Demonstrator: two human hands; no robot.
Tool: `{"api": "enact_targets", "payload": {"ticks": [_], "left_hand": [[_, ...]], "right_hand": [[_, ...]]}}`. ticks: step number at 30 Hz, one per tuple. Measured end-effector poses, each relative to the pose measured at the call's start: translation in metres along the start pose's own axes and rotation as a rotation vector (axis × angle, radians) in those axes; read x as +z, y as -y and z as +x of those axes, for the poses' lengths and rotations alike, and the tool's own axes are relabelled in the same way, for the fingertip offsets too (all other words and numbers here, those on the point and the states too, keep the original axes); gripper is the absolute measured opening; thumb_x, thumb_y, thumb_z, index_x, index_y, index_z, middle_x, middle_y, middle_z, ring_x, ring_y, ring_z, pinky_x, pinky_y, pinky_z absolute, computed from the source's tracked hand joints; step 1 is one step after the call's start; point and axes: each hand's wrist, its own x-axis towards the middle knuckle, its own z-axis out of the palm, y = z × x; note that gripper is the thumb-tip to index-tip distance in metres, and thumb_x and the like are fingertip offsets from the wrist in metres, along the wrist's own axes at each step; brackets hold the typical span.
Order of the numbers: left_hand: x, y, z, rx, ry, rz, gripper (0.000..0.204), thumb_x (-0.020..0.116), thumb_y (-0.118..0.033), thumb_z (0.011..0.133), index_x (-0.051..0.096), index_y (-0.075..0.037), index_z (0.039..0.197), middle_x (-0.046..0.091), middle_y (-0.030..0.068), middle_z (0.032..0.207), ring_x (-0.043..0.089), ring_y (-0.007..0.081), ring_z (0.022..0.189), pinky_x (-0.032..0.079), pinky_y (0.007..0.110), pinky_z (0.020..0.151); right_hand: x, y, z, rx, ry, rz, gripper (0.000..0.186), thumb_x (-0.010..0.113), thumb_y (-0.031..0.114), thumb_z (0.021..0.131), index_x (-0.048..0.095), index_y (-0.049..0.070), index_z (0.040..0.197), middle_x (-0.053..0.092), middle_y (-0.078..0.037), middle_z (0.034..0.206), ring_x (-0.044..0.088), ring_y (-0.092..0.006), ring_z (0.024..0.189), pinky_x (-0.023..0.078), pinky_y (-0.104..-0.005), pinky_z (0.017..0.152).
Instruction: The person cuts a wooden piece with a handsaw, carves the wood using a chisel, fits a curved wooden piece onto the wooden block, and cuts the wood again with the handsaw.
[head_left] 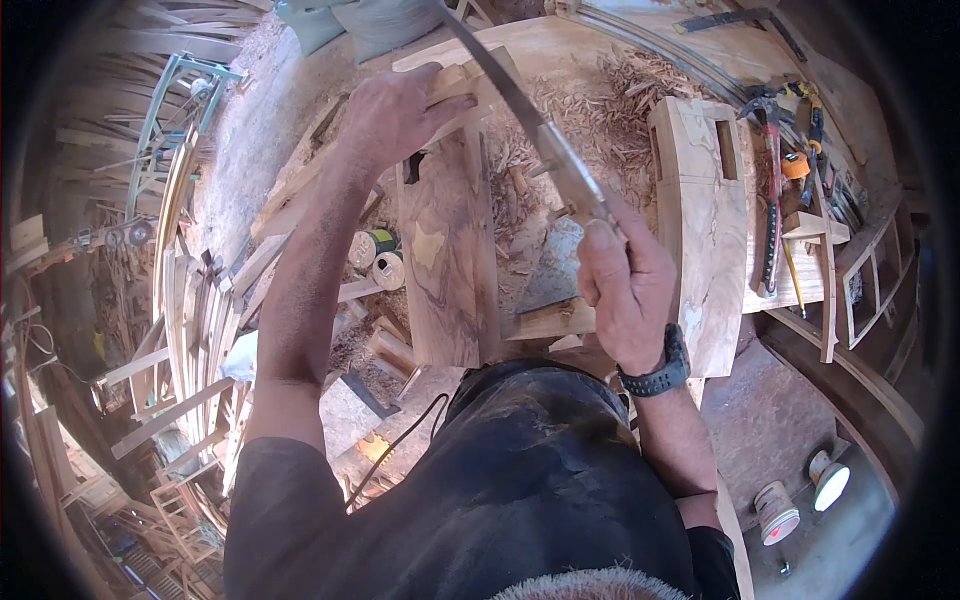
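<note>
Wood shavings [640,85] and timber strips [187,310] mark a carpentry workshop.

Long-bladed tool [522,103] slanted; pale wood piece [454,84] in left hand [388,112].

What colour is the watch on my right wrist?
The watch is dark grey, best seen in the head view.

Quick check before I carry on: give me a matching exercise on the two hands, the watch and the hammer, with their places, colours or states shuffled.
Things:
1. Left hand
2. Right hand
3. Watch
4. Hammer

Places, colours or states:
A. Worn on a wrist
B. Red and black handle
C. On a pale wood piece
D. Gripping a long-bladed tool

Pairs: 1-C, 2-D, 3-A, 4-B
</note>
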Motion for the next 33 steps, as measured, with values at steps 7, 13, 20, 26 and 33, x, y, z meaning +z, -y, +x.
{"api": "enact_targets", "payload": {"ticks": [7,13,20,26,33], "left_hand": [[0.004,0.003,-0.001,0.013,-0.031,-0.009,0.053,0.067,-0.053,0.092,0.068,-0.002,0.101,0.071,0.0229,0.084,0.07,0.0428,0.087,0.053,0.053,0.079],[0.002,0.0,-0.002,0.005,-0.016,-0.019,0.047,0.07,-0.046,0.091,0.067,-0.002,0.105,0.07,0.0233,0.085,0.069,0.0434,0.089,0.053,0.053,0.079],[0.002,-0.002,-0.003,0.014,-0.054,0.011,0.047,0.069,-0.05,0.09,0.068,-0.004,0.1,0.072,0.0216,0.085,0.07,0.0413,0.086,0.054,0.053,0.078],[-0.003,-0.004,-0.001,-0.025,-0.001,-0.03,0.045,0.072,-0.043,0.09,0.067,-0.003,0.108,0.072,0.0232,0.089,0.07,0.043,0.09,0.054,0.052,0.081],[-0.001,-0.002,0.001,-0.064,0.021,-0.073,0.043,0.07,-0.042,0.09,0.068,-0.003,0.108,0.072,0.0237,0.091,0.07,0.0434,0.09,0.054,0.053,0.082]], "right_hand": [[0.007,-0.003,-0.002,0.02,0.033,-0.077,0.045,0.058,0.025,0.106,0.057,-0.003,0.141,0.057,-0.002,0.074,0.049,-0.0066,0.063,0.041,-0.025,0.057],[-0.003,0.02,-0.017,0.072,0.071,-0.076,0.044,0.058,0.023,0.105,0.057,-0.004,0.14,0.057,-0.004,0.072,0.051,-0.0099,0.061,0.042,-0.0273,0.058],[0.02,0.014,0.048,0.004,0.108,-0.132,0.038,0.057,0.022,0.102,0.063,-0.005,0.129,0.06,-0.015,0.072,0.062,-0.0219,0.065,0.05,-0.0344,0.066],[0.008,0.011,0.009,-0.046,0.109,-0.26,0.039,0.057,0.021,0.101,0.062,-0.004,0.132,0.066,-0.021,0.083,0.069,-0.0272,0.071,0.051,-0.0362,0.067],[-0.01,0.027,-0.007,0.044,0.172,-0.252,0.043,0.058,0.024,0.101,0.06,-0.003,0.134,0.065,-0.022,0.084,0.069,-0.0285,0.072,0.053,-0.0368,0.069]]}}
